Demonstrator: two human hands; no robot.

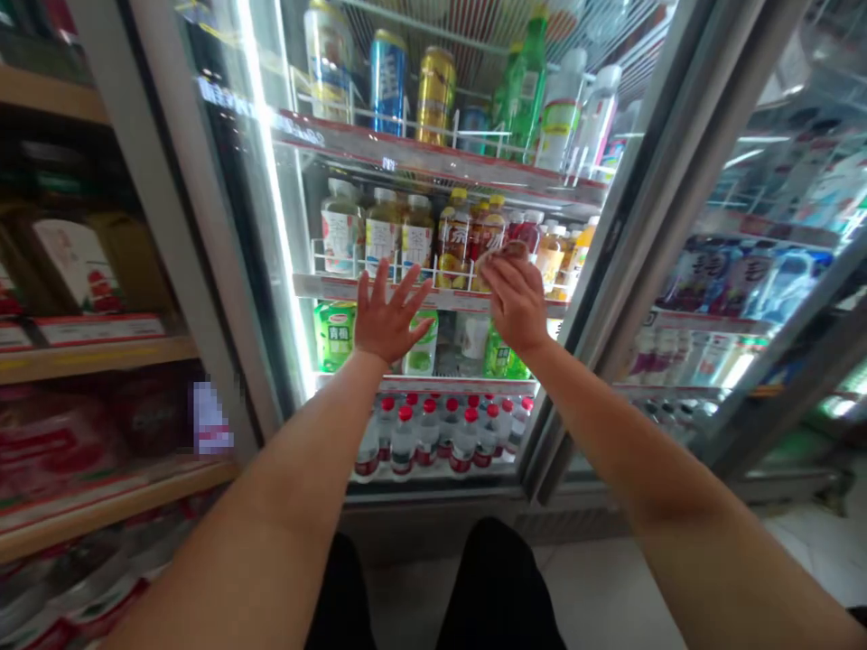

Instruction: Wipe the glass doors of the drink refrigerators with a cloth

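Observation:
My left hand (391, 318) has its fingers spread, palm towards the glass door (234, 171) of a lit drinks fridge, and seems to rest on it. Higher and to the right, my right hand (518, 298) presses a small brownish cloth (517, 247) against the glass, fingers together over it. Most of the cloth is hidden beneath that hand. Behind the glass, tea bottles with white caps (340, 226) and yellow-capped bottles (453, 236) stand on the middle shelf, close to the hands in view.
Cans (388, 83) and green bottles (528, 86) fill the upper shelf; red-capped water bottles (428, 433) stand at the bottom. A metal door frame (637, 217) runs along the right. Wooden shelves with packaged goods (74, 262) are at left. My knees (501, 578) show below.

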